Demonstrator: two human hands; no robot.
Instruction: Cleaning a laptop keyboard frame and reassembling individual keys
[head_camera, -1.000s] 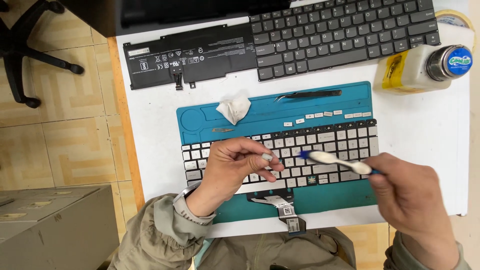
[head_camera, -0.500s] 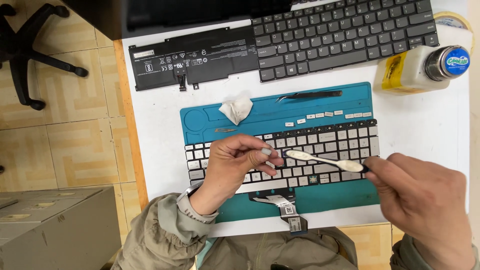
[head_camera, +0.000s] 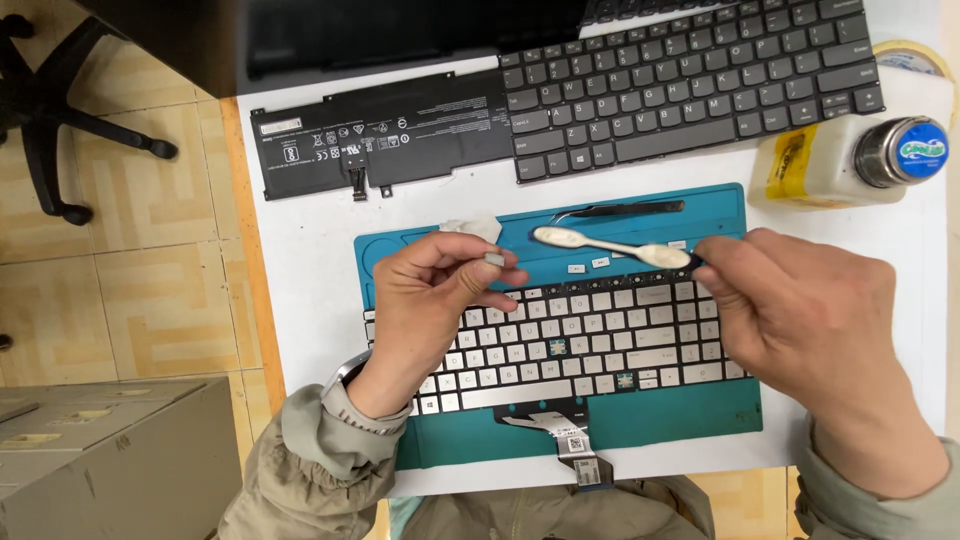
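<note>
Entry, listed from my near edge outward.

1. Ribbon cable (head_camera: 565, 430): flat black tail with a small connector, running off the front of the silver keyboard toward me.
2. Silver keyboard (head_camera: 590, 345): bare loose unit with white keys, lying flat on the teal work mat (head_camera: 690, 415). A few key positions show open sockets.
3. Left hand (head_camera: 430, 300): I see it raised over the left end of the silver keyboard, thumb and forefinger pressed together on a small grey keycap (head_camera: 493, 259). The cap is held clear of the keys, over the mat's upper tray.
4. Right hand (head_camera: 800, 320): over the right end of the same keyboard, fingers closed around the dark handle end of a toothbrush (head_camera: 610, 247). The pale brush lies nearly level, its head pointing left toward the keycap, close to it but apart.
5. Loose keycaps (head_camera: 590, 264): a few small white ones in the mat's upper tray.
6. Tweezers (head_camera: 620, 210): dark, lying along the mat's far edge.
7. Crumpled tissue (head_camera: 470, 227): at the mat's far left corner.
8. Plastic bottle (head_camera: 850, 160): pale, on its side, metal cap to the right.
9. Laptop battery (head_camera: 385, 135): black, flat, beside a dark keyboard (head_camera: 690, 85) at the far side of the white table (head_camera: 300, 260).
</note>
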